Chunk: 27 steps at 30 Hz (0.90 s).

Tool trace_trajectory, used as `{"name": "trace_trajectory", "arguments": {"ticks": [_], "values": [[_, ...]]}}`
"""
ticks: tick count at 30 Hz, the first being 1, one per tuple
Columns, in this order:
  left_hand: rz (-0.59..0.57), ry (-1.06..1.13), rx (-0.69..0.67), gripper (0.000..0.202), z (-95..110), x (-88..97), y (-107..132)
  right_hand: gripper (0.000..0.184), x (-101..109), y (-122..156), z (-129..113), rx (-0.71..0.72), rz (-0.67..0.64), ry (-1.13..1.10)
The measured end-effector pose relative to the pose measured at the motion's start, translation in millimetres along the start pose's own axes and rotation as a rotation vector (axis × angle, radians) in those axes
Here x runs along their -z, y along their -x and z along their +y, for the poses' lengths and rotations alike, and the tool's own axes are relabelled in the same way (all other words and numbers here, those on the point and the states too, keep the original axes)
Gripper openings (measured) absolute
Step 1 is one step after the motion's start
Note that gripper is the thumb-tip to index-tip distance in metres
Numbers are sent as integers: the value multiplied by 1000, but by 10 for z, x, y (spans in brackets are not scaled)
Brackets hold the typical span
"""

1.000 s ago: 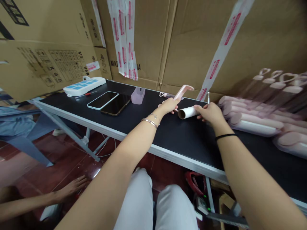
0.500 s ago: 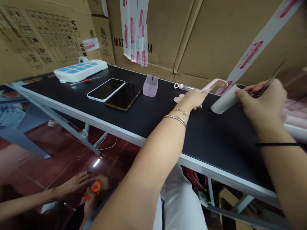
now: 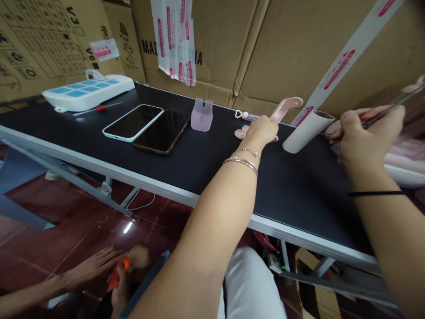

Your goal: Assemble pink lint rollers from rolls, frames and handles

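My left hand (image 3: 263,130) is closed around a pale pink plastic strip with a bent end (image 3: 287,107), which sticks up past my fingers. Just left of those fingers lie small pink rounded pieces (image 3: 241,132). My right hand (image 3: 372,135) grips a thin metal tool (image 3: 407,94), blurred and pointing up to the right; its exact kind is unclear. The right fingertips reach beside a blurred heap of pinkish things (image 3: 407,150), and whether they pinch any of it is hidden. Between my hands a white cardboard tube (image 3: 303,135) leans to the right on the black table (image 3: 299,190).
Leftward on the table are a lilac plastic holder (image 3: 202,117), two phones (image 3: 162,133), a red-handled screwdriver (image 3: 99,108) and a white case with blue panels (image 3: 89,92). Cardboard (image 3: 219,44) walls the back. Below, another person's hands (image 3: 102,263) hold something orange.
My right hand has moved away from the tube toward the pinkish heap, still with the metal tool. My left hand keeps hold of the pink strip. The view has shifted slightly.
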<state>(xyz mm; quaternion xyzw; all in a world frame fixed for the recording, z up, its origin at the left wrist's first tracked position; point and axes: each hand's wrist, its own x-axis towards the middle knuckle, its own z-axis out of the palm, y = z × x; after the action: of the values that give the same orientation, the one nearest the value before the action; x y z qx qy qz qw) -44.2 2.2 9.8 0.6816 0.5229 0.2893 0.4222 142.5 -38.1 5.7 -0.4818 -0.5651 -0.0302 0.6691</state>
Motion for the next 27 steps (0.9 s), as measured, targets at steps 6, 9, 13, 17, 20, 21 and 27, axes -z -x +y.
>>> {"name": "trace_trajectory", "arguments": {"ticks": [6, 9, 13, 17, 20, 21, 27], "values": [[130, -211, -182, 26, -87, -125, -47, 33, -23, 67, -48, -370, -31, 59], [176, -405, -274, 32, -58, -158, -6, 41, -42, 102, -89, -412, -114, 2], [259, -632, -414, 41, 43, -60, -34, 48, -60, 125, -100, -448, -212, 88], [308, -757, -366, 42, -3, 121, -264, 53, -74, 129, 9, -479, -329, 160], [116, -857, -269, 54, -124, 195, -396, 54, -96, 127, 154, -481, -400, 130], [90, -890, -249, 56, -157, 202, -410, 54, -109, 129, 200, -472, -413, 126], [286, -958, -165, 44, -167, 178, -291, 46, -192, 149, 314, -416, -455, 132]]}}
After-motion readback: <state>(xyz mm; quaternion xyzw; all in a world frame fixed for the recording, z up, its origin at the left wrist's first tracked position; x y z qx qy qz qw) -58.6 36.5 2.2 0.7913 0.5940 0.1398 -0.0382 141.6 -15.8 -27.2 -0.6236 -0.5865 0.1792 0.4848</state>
